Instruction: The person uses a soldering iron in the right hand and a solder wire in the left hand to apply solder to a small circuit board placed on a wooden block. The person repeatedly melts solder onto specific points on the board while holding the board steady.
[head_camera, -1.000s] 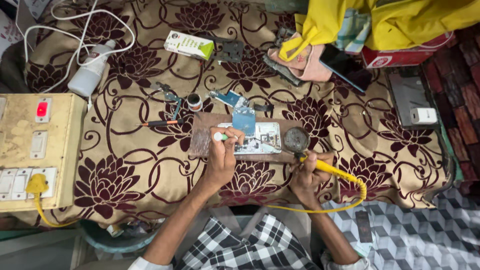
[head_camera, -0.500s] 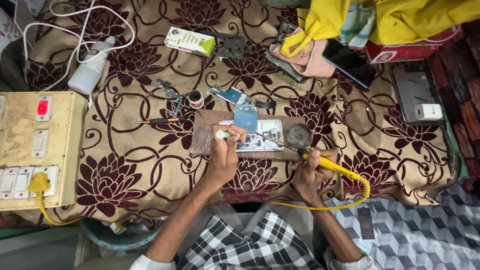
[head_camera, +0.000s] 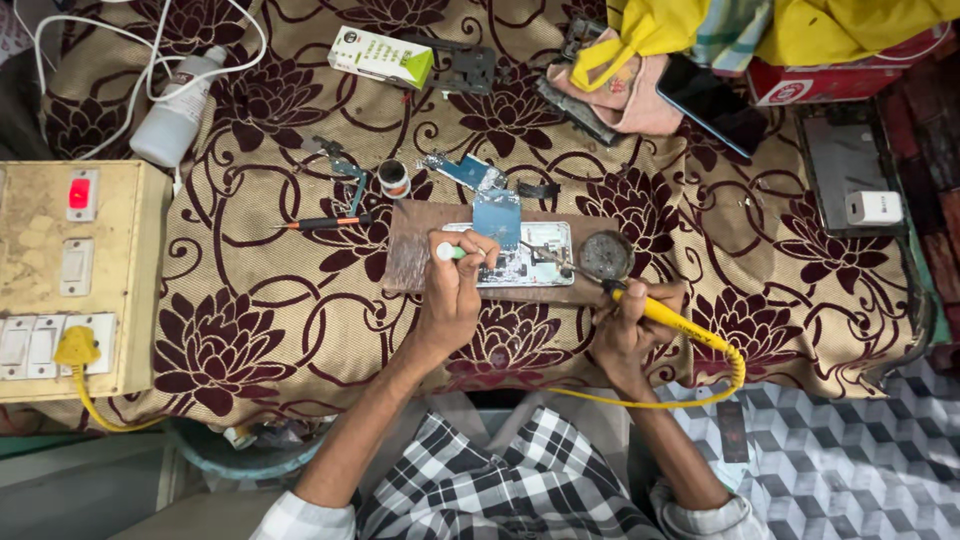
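Note:
An opened phone (head_camera: 520, 258) with its circuit board showing lies on a brown board (head_camera: 415, 255) in the middle of the patterned cloth. My left hand (head_camera: 455, 295) grips a small white-and-green tool (head_camera: 450, 251) whose tip rests on the phone's left end. My right hand (head_camera: 628, 330) holds a yellow soldering iron (head_camera: 665, 318), its metal tip reaching left onto the phone. A round dark tin (head_camera: 606, 255) sits beside the phone, just above my right hand. A blue circuit part (head_camera: 497, 215) lies at the phone's top edge.
A beige switch box (head_camera: 70, 270) with a red switch and yellow plug stands at left. A white bottle (head_camera: 175, 110), a red-handled screwdriver (head_camera: 325, 223), a small solder reel (head_camera: 394, 179), a green-white carton (head_camera: 382, 58), a black phone (head_camera: 710, 100), a tablet with a white charger (head_camera: 850, 170) and yellow cloth (head_camera: 800, 25) lie around.
The soldering iron's tip has moved from beside the round tin leftward onto the phone's board. My left hand stays on the phone with its tool. The view has shifted slightly.

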